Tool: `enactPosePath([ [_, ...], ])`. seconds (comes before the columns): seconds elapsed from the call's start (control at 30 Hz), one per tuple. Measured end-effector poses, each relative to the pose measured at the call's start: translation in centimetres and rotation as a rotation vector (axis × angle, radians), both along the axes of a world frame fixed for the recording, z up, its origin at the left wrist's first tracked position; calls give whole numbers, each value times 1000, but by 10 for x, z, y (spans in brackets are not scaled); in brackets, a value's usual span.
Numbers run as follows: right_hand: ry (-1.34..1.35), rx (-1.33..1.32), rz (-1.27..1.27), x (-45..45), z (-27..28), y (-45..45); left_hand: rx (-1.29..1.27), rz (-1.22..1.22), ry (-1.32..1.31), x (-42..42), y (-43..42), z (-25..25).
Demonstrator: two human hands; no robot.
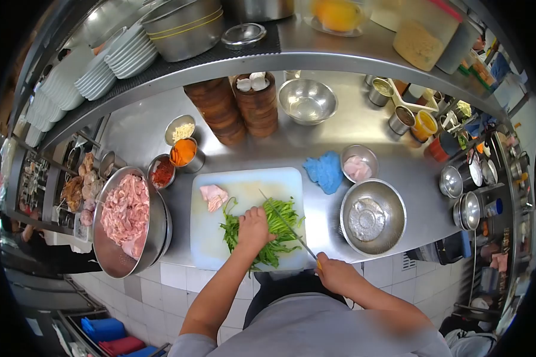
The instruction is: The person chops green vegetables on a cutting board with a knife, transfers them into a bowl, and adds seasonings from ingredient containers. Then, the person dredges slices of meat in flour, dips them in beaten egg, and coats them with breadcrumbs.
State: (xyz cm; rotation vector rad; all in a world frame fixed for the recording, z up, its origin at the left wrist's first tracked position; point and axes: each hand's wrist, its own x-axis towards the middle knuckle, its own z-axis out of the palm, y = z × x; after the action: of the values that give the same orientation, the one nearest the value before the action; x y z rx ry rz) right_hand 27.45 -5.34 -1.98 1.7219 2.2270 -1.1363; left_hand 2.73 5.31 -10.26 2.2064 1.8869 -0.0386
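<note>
My left hand (254, 227) presses down on a heap of chopped leafy greens (283, 215), its fingers curled over them. In my right hand (337, 275) is the yellow handle of a knife (292, 229), whose blade slants up and left across the greens. Under the heap lies a white cutting board (208, 250). A piece of raw pale-pink meat (213, 197) rests on the board's upper left, apart from both hands.
Left of the board, a metal bowl holds raw meat (127, 208), near small bowls of red spice (162, 171) and orange slices (183, 151). To the right are a blue cloth (325, 171) and a steel bowl (346, 232). A shelf (363, 55) with dishes overhangs the counter.
</note>
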Motion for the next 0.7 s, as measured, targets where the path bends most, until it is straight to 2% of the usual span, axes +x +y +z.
enactPosePath([
  [0.23,17,-11,-1,-39,-48,40,-2,-19,-21,-6,1,-1],
  [0.3,-42,-27,-76,-52,-64,49,-6,-27,-50,-6,2,0],
  [0.47,-33,73,-90,-65,-87,62,-36,-12,-44,-7,-2,-1],
  [0.53,-19,80,-92,-60,-83,66,149,0,-76,-2,-5,13],
  [0.67,82,115,-138,-49,-67,61,238,1,-246,-11,-20,45],
  [0.7,73,117,-154,-45,-61,58,313,93,-316,-24,-26,45],
])
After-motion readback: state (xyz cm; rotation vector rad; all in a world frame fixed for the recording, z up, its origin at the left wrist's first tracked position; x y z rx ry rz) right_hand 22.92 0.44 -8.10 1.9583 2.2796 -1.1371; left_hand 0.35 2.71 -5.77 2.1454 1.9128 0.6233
